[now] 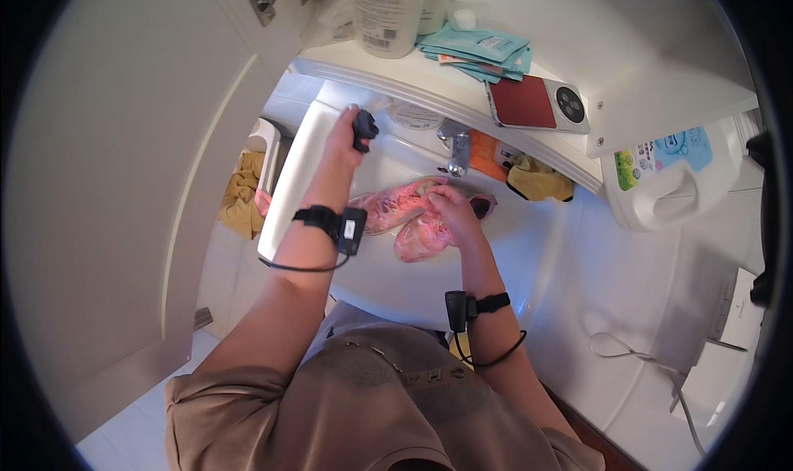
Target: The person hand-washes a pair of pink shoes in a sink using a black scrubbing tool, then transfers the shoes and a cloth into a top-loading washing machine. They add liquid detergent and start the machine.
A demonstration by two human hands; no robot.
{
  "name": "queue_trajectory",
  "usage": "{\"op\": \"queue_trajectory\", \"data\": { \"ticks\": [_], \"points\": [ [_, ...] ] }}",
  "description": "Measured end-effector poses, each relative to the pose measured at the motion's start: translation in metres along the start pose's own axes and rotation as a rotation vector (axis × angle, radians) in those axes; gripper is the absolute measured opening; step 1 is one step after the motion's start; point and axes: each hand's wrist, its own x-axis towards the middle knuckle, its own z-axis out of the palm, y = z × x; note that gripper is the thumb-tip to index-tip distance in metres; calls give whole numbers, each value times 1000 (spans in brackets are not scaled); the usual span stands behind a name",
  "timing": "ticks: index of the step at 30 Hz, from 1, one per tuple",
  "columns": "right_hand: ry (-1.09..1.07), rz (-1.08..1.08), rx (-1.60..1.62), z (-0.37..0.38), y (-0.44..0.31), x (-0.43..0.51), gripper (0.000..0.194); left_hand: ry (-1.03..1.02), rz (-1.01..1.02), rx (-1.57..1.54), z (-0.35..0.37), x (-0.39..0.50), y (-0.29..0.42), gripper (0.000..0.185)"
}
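My left hand (344, 138) is raised over the left back part of the white washbasin (372, 285), closed around a small, crumpled dark item (365, 130), perhaps cloth. Lower in the basin lie two wet-looking pink shoes. One pink shoe (390, 208) lies across the left, partly behind my left forearm. The other pink shoe (418, 239) points toward me, its dark opening at the right. Bent fingers of my right hand (455, 211) touch the shoes where they meet; whether they grip is unclear. Behind them stands a chrome faucet (458, 149).
Above the basin, an open cabinet shelf holds a large bottle (387, 19), teal sachets (483, 47) and a red-backed phone (526, 102). Its door (124, 192) swings out left. An orange packet (486, 155) and yellow cloth (539, 179) sit behind the basin. A detergent jug (669, 174) stands right.
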Motion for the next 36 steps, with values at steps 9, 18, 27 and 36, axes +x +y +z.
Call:
{"op": "queue_trajectory", "data": {
  "ticks": [9, 18, 27, 36],
  "points": [
    [33, -126, 704, 5, -88, 19, 41, 30, -491, 54, 7, -38, -85, 34],
    [178, -119, 501, -57, -56, 16, 42, -190, -706, 213, 32, -30, -152, 27],
    [456, -179, 49, -55, 30, 6, 40, -484, -682, 400, 36, -17, -161, 37],
    [141, -1, 541, -34, 21, 48, 25, -336, -438, 585, 24, -29, -110, 27]
  ]
}}
